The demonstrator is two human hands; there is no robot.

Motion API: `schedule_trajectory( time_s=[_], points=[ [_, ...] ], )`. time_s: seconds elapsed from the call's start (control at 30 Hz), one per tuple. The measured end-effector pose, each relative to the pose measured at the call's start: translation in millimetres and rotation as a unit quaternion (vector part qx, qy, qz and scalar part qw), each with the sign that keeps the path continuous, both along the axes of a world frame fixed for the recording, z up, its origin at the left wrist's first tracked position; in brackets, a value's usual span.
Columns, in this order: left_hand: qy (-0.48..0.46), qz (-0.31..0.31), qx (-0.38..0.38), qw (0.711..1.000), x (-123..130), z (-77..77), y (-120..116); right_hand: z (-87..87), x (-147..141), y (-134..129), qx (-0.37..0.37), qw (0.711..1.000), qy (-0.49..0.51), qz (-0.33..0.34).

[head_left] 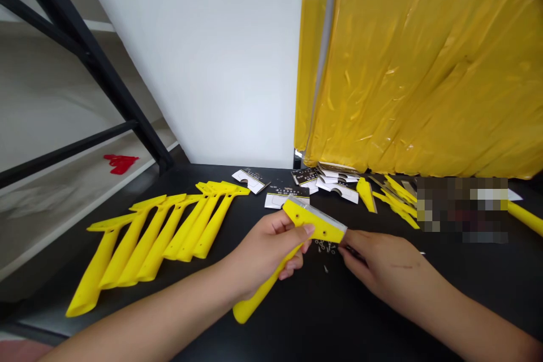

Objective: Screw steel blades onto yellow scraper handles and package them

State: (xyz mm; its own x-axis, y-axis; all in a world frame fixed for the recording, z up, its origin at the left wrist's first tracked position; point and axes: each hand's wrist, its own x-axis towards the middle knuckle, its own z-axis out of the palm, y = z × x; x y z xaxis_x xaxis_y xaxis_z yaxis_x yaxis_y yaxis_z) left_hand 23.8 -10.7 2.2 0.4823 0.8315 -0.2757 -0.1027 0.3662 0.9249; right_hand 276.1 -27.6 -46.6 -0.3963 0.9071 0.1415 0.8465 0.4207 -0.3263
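My left hand point(265, 251) grips yellow plastic scraper point(316, 220), long axis diag., top end just by my right hand point(382, 271), pinched shut, anything held unclear.

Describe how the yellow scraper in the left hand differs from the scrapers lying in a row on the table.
The held scraper has a metal blade along its head; the row's scrapers show none. The held scraper is raised in the left hand; the row lies flat on the black table. All share yellow plastic and a T shape.
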Motion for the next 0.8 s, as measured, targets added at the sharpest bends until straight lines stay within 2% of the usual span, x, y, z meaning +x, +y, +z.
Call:
schedule_trajectory(
  time_s=[0.07,0.13,0.23,0.33,0.37,0.43,0.53,0.8],
  points=[
    [-0.014,-0.013,-0.012,1.0,-1,2.1,-1,7.9,-1,1,-0.063,0.992,0.106,-0.017],
    [-0.031,-0.034,-0.027,0.999,-1,3.5,-3,17.6,-2,0,-0.175,0.952,0.249,-0.031],
    [-0.054,-0.056,-0.05,0.996,1,3.0,-6,29.2,-4,-2,-0.331,0.832,0.441,-0.056],
    [-0.068,-0.05,-0.057,0.995,3,1.2,-8,32.4,-5,-4,-0.413,0.72,0.553,-0.062],
    [-0.071,-0.045,-0.055,0.995,3,0.8,-8,32.1,-5,-5,-0.428,0.694,0.576,-0.055],
    [-0.073,-0.032,-0.047,0.996,3,0.8,-8,30.4,-5,-5,-0.445,0.658,0.606,-0.038],
    [-0.074,-0.024,-0.042,0.996,3,1.5,-7,28.1,-4,-4,-0.444,0.639,0.627,-0.015],
    [-0.069,-0.024,-0.036,0.997,2,0.8,-6,25.3,-1,-4,-0.444,0.642,0.625,0.011]
  ],
)
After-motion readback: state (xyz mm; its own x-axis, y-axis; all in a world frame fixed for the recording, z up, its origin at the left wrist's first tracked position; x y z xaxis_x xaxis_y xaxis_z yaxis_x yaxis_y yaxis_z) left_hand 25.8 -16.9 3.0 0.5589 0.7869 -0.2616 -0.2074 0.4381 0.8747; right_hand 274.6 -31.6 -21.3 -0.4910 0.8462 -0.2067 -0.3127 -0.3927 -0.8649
